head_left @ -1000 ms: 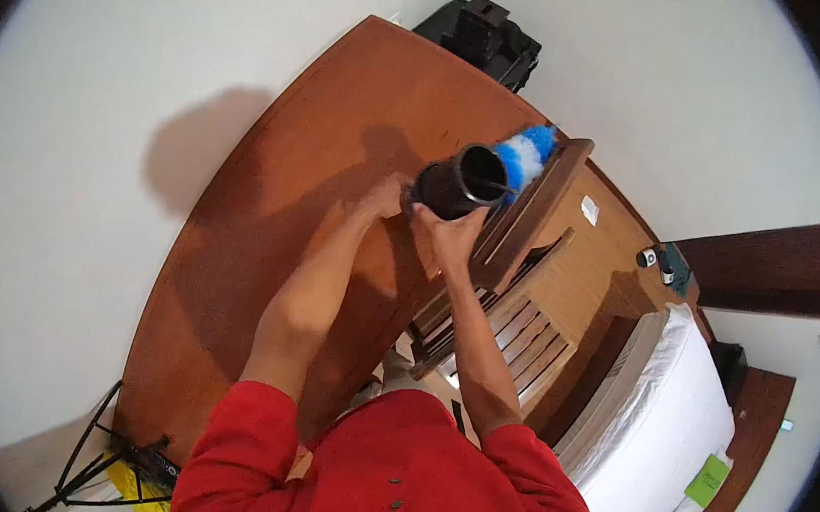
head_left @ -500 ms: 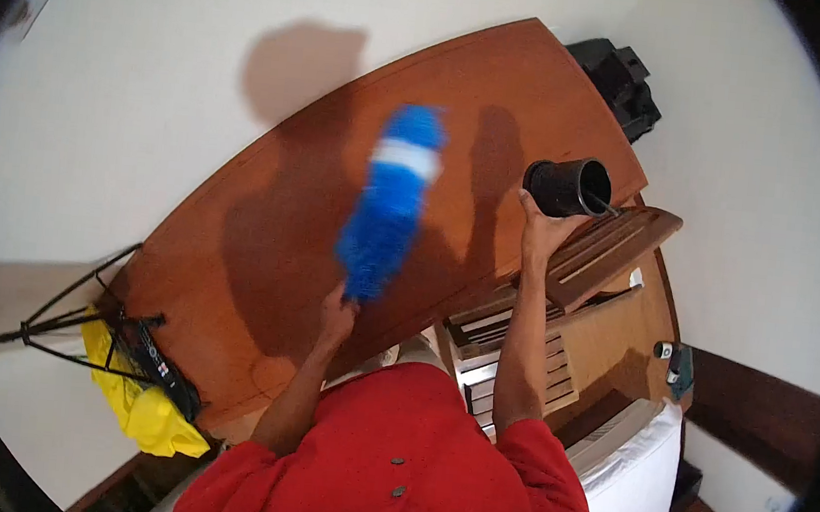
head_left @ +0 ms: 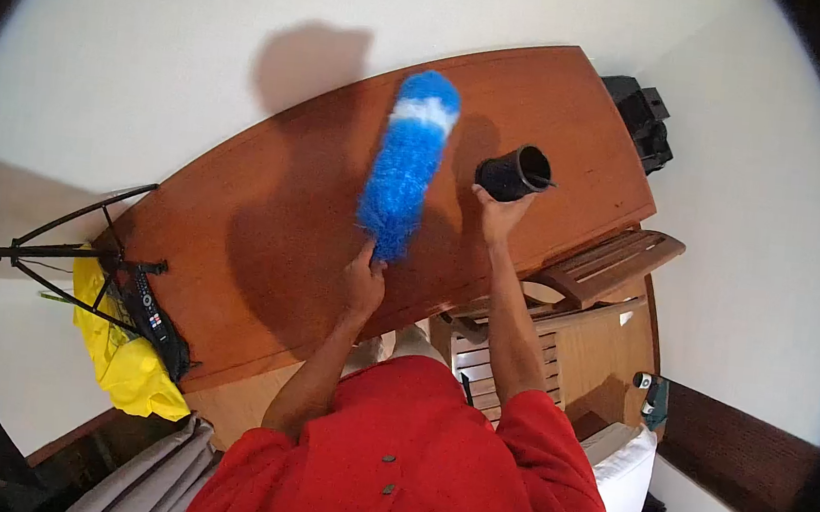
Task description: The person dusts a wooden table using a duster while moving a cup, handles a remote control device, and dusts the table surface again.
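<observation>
My left hand (head_left: 365,279) is closed around the lower end of a fluffy blue duster (head_left: 408,163) with a white band near its tip. The duster points away from me above the brown wooden table (head_left: 285,235). In my right hand (head_left: 501,215) is a black cylindrical cup (head_left: 509,175), tilted so its open mouth faces right. A thin dark stick-like piece pokes out of the cup's mouth. My right fingers wrap under and behind the cup, partly hidden by it.
A wooden slatted chair (head_left: 604,268) stands against the table's right front edge. At the left are a black tripod (head_left: 69,251), a yellow bag (head_left: 132,368) and a remote control (head_left: 146,296). A black object (head_left: 641,120) sits beyond the right end.
The duster has moved up, away from me, and shows less blur. My right hand has brought the cup leftward, nearer the duster. The view has shifted slightly.
</observation>
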`<control>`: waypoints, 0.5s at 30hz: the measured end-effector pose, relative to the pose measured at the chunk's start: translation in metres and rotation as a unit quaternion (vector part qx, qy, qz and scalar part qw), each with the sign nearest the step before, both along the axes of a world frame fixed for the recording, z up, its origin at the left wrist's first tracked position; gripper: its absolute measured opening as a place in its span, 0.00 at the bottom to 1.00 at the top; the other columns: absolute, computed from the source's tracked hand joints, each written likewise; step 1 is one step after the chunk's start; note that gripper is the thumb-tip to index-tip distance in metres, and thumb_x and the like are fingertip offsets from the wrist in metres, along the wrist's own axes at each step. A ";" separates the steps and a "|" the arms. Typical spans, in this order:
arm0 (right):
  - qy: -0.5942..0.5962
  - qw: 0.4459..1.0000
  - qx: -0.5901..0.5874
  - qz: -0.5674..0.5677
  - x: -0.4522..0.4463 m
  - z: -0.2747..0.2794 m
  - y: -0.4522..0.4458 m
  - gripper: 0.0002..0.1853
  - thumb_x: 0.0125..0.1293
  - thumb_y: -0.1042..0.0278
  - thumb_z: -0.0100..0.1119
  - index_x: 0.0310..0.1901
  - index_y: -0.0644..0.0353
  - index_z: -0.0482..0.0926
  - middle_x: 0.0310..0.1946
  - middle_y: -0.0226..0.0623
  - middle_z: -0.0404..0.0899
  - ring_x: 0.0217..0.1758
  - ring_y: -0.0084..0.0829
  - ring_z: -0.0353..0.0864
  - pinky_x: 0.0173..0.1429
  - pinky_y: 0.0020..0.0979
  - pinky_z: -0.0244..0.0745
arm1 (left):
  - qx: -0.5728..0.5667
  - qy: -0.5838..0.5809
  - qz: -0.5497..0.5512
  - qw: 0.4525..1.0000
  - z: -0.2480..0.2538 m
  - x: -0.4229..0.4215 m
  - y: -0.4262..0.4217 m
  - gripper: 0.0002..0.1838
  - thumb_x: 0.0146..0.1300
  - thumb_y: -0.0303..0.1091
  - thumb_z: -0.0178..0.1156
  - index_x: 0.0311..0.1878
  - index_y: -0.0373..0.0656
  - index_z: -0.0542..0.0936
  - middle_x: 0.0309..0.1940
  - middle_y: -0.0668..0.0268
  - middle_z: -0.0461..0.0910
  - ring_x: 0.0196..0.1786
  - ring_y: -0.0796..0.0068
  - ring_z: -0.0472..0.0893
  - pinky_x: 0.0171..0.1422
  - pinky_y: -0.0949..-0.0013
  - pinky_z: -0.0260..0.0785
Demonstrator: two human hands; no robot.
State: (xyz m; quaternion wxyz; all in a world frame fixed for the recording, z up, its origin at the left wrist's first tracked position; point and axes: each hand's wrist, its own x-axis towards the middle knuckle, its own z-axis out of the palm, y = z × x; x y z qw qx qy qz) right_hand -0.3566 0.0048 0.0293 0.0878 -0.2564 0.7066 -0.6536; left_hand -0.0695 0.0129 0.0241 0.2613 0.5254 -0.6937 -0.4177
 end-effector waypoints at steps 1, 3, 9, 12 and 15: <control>-0.009 1.000 -0.018 0.010 0.000 0.002 0.000 0.58 0.47 0.76 0.82 0.75 0.61 0.50 0.66 0.47 0.64 0.69 0.43 0.68 0.76 0.42 0.65 | -0.064 0.001 -0.011 0.998 0.005 -0.003 0.001 0.28 0.67 0.17 0.54 0.71 0.38 0.72 0.51 0.45 0.84 0.54 0.48 0.85 0.60 0.53 0.75; -0.024 0.999 -0.041 0.011 0.002 0.007 0.006 0.59 0.45 0.74 0.83 0.76 0.63 0.50 0.66 0.49 0.65 0.69 0.45 0.68 0.77 0.44 0.62 | 0.000 -0.033 -0.007 0.999 0.025 -0.006 0.002 0.28 0.65 0.15 0.54 0.70 0.36 0.73 0.53 0.43 0.84 0.56 0.47 0.84 0.62 0.53 0.74; 0.053 0.999 -0.002 -0.012 -0.015 0.047 0.036 0.57 0.44 0.75 0.81 0.74 0.63 0.52 0.63 0.50 0.69 0.67 0.46 0.71 0.75 0.45 0.64 | -0.048 -0.034 -0.206 0.977 0.009 -0.005 0.007 0.26 0.66 0.18 0.54 0.69 0.38 0.75 0.55 0.42 0.82 0.58 0.43 0.83 0.62 0.52 0.73; 0.007 0.999 0.019 -0.031 -0.036 0.045 0.050 0.57 0.44 0.74 0.82 0.73 0.63 0.53 0.63 0.50 0.70 0.69 0.47 0.70 0.76 0.45 0.64 | 0.070 -0.027 -0.110 0.991 0.014 -0.024 0.008 0.26 0.65 0.18 0.52 0.67 0.37 0.76 0.52 0.41 0.83 0.57 0.42 0.83 0.61 0.52 0.74; -0.010 0.997 0.053 -0.059 -0.052 0.038 0.047 0.56 0.44 0.74 0.82 0.73 0.63 0.54 0.63 0.51 0.70 0.69 0.49 0.70 0.75 0.46 0.64 | 0.061 -0.091 -0.058 0.992 0.022 -0.048 -0.002 0.26 0.64 0.18 0.53 0.66 0.36 0.76 0.51 0.41 0.84 0.55 0.43 0.84 0.61 0.53 0.74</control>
